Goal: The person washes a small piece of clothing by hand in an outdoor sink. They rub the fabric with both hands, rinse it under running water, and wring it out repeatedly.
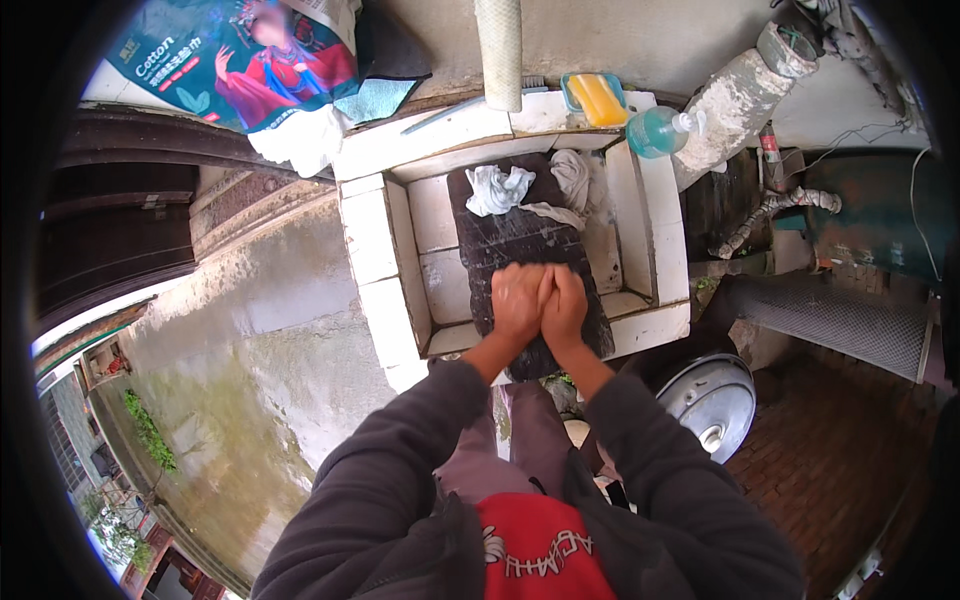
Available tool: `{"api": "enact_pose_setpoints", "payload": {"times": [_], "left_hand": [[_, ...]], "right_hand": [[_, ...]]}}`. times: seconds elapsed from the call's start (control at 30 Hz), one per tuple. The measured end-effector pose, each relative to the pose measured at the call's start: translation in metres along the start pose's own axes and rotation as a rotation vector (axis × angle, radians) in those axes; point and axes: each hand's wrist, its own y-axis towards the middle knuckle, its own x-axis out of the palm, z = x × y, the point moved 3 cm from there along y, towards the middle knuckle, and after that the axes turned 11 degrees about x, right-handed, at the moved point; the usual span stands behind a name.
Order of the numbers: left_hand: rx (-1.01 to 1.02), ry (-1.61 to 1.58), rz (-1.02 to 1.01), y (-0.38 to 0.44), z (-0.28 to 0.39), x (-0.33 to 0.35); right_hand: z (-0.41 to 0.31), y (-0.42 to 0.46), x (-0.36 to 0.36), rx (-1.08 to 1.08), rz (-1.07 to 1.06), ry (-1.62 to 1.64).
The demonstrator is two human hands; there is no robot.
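My left hand and my right hand are pressed together, fingers curled, over a dark, wet washboard slab. Whether anything lies between my palms is hidden. The slab slopes across a white-tiled sink. Beyond my hands, a wrung white cloth rests on the slab's upper part, and a greyish cloth lies at its upper right edge, partly in the basin.
On the sink's back rim are a yellow soap bar in a blue dish, a green pump bottle and a brush. A pale pipe hangs above. A metal lid is at the lower right.
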Motion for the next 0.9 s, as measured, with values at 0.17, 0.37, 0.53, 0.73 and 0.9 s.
{"api": "enact_pose_setpoints", "payload": {"times": [0.17,0.37,0.53,0.73,0.9], "left_hand": [[-0.058,0.129,0.054,0.066,-0.033,0.031],[0.036,0.015,-0.079,0.012,-0.007,0.002],[-0.024,0.156,-0.025,0.049,-0.024,0.019],[0.114,0.008,-0.045,0.027,-0.017,0.019],[0.16,0.071,-0.102,-0.029,0.018,-0.012]], "right_hand": [[0.006,0.084,0.026,-0.132,-0.042,-0.248],[0.008,0.012,0.0,-0.026,0.019,0.052],[0.009,0.063,0.025,-0.052,-0.055,-0.198],[0.034,0.084,0.03,0.087,-0.125,-0.177],[0.02,0.008,-0.004,-0.064,-0.15,0.033]]}}
